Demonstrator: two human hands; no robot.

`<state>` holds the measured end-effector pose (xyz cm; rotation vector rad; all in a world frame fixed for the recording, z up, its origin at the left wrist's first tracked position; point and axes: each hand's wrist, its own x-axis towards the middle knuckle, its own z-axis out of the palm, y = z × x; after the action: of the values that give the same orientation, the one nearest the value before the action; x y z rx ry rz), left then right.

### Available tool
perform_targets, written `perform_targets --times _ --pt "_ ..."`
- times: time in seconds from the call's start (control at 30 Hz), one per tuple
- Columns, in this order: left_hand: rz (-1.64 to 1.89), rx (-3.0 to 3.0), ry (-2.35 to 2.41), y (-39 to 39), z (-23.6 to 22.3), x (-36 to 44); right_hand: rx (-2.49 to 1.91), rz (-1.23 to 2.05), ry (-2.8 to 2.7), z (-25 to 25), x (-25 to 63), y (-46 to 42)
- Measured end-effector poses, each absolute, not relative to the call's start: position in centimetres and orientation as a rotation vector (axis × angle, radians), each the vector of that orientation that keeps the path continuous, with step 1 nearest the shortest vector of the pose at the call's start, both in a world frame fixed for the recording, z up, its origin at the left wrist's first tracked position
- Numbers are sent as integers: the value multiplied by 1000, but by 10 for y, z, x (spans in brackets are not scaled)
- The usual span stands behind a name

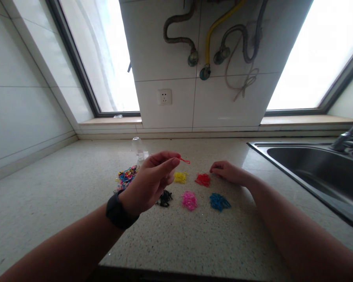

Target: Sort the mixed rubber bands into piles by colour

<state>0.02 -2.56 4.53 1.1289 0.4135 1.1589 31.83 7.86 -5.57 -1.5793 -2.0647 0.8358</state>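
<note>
My left hand (157, 176), with a black watch on its wrist, is raised over the counter. Its thumb and forefinger pinch a small red rubber band (186, 161). Below and around it lie sorted piles of rubber bands: a yellow pile (181, 178), a red pile (202, 179), a pink pile (190, 200), a blue pile (219, 201) and a black pile (165, 198), partly hidden. A mixed multicoloured pile (128, 176) sits behind my left hand. My right hand (226, 171) rests on the counter just right of the red pile, fingers curled in, nothing visible in them.
A clear plastic bottle (137, 148) stands upside down behind the mixed pile. The speckled counter (170, 243) ends at a front edge near me. At right is a steel sink (306, 164) with a faucet (350, 137). A tiled wall with pipes stands behind.
</note>
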Motion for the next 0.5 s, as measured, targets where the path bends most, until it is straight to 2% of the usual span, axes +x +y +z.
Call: perform_targets --times 0.17,0.33,0.5 --pt "1144 1077 470 -27 36 7 -1577 823 -2089 -57 317 81" --pt "1181 1495 791 -16 20 11 -1591 825 -2051 -56 316 81" --pt "1066 1806 906 7 8 16 -1586 808 -2025 -56 316 82"
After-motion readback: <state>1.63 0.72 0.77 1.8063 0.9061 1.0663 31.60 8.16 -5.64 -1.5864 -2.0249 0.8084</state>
